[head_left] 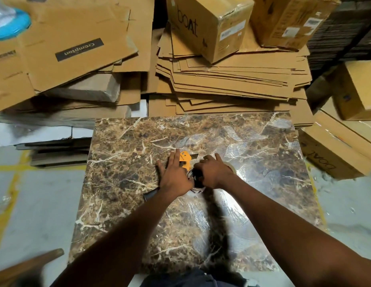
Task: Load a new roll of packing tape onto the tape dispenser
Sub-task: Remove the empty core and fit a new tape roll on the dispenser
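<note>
1. While both forearms reach forward over the marbled surface (122, 204), the hands meet at the dispenser (185, 160), which lies flat near the surface's middle.
2. The left hand (173, 176) rests palm down on the dispenser with its fingers spread and straight, pressing rather than gripping; the black handle (150, 195) shows from under the wrist.
3. The right hand (213, 172), just right of the dispenser, is curled over the tape roll (232, 167), fingers bent around its top; how firmly it grips I cannot tell.
4. The roll sits against the dispenser's right side, mostly hidden by the hand.
5. Beyond the dispenser lie flattened cartons (232, 79) and boxes (209, 23).
</note>
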`<action>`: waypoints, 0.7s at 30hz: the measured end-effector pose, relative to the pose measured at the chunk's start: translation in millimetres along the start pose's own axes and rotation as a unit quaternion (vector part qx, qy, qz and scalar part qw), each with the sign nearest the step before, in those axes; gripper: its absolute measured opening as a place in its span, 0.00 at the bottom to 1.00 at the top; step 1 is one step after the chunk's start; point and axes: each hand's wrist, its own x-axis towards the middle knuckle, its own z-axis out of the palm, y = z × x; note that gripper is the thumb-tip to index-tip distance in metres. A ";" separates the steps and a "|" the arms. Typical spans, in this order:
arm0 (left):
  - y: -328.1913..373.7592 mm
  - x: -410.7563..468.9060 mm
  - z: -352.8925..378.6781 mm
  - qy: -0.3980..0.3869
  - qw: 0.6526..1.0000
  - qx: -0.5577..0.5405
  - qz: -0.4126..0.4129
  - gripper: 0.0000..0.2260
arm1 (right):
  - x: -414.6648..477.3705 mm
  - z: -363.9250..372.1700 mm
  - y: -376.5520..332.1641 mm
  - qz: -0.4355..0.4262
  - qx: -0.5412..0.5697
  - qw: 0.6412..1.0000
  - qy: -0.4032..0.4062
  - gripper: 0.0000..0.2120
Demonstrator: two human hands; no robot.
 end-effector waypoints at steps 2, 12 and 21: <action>0.9 1.9 0.1 -0.007 1.000 0.005 0.002 0.25 | 6.0 -4.2 -3.6 -0.013 0.009 0.999 -0.034 0.22; 23.5 8.5 -8.5 -0.091 0.991 -0.017 -0.094 0.28 | 8.7 10.9 -14.1 0.040 -0.018 0.999 -0.013 0.36; 18.3 15.8 -6.3 -0.113 0.987 -0.060 -0.095 0.28 | 4.8 18.9 -22.0 0.064 0.025 0.997 0.022 0.31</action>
